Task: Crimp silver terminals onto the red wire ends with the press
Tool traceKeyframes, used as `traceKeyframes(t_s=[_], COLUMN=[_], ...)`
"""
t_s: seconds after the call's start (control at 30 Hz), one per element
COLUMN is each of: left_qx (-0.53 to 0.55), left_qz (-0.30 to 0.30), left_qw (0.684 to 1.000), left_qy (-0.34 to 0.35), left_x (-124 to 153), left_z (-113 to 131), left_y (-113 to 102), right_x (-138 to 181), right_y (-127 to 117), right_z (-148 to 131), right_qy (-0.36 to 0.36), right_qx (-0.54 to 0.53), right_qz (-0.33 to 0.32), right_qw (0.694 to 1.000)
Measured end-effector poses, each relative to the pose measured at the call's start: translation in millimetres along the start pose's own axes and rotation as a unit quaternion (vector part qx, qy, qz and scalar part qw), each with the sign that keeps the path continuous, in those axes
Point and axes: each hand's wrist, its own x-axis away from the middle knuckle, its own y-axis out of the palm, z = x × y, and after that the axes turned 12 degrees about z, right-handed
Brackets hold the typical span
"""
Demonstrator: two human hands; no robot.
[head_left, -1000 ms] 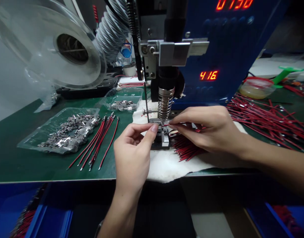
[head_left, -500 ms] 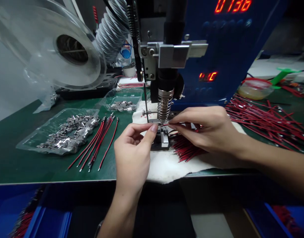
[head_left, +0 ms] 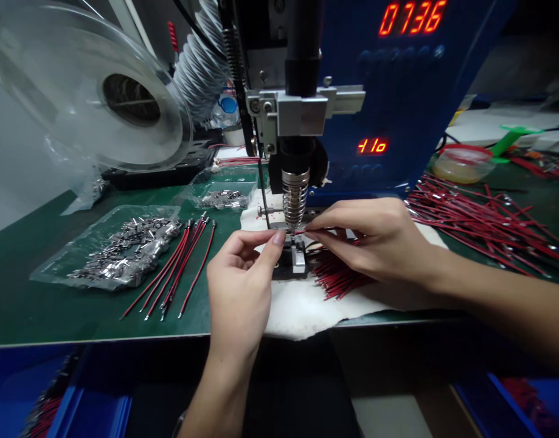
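Note:
My left hand (head_left: 245, 277) is closed in a pinch at the foot of the soldering machine, its thumb and forefinger on what looks like a small metal part, mostly hidden by the fingertips. From the other side, my right hand (head_left: 368, 240) pinches a thin red wire (head_left: 300, 232), whose end meets the left fingertips. Right above that spot stands the machine's spring-wrapped soldering head (head_left: 295, 201). A small metal fixture (head_left: 298, 258) sits just below the fingertips. Partly under my right hand lies a bundle of red and black wires (head_left: 336, 277) on a white cloth (head_left: 297, 313).
Left on the green table (head_left: 33, 313) are wires with metal ends (head_left: 181, 267) and a clear tray of small metal parts (head_left: 53, 267). Another tray (head_left: 224, 198) stands behind. A wire pile (head_left: 480, 222) and a round tub (head_left: 461, 164) lie right. The blue machine housing (head_left: 398, 91) rises behind.
Both hands keep their pinch under the soldering head, almost unmoved. The view has shifted slightly, so the machine appears further left and lower. The lower red display reads differently.

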Motion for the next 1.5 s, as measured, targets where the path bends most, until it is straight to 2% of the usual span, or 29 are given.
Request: traceKeyframes(t_s=[0.23,0.6,0.9,1.13,1.3,1.5], left_qx=[-0.003,0.030,0.016,-0.085,-0.122,-0.154], left_qz=[-0.008,-0.001,0.005,0.012,0.007,0.012], left_qw=[1.000,0.999,0.999,0.996,0.992,0.988], left_qy=[0.003,0.019,0.043,0.012,-0.005,-0.021], left_x=[2,9,10,6,4,4], left_z=[0,3,2,5,5,7], left_y=[-3,-5,-6,-8,-6,-4], right_x=[0,4,5,1,1,-2], right_y=[0,-5,-4,-3,1,0], right_z=[0,-5,-4,3,13,16], right_qy=[-0.015,-0.115,-0.128,-0.102,-0.082,-0.062], right_qx=[0.002,0.023,0.022,0.011,-0.012,-0.053], right_qz=[-0.007,0.034,0.048,-0.005,-0.031,-0.094], right_qw=[1.000,0.993,0.990,0.995,0.996,0.992])
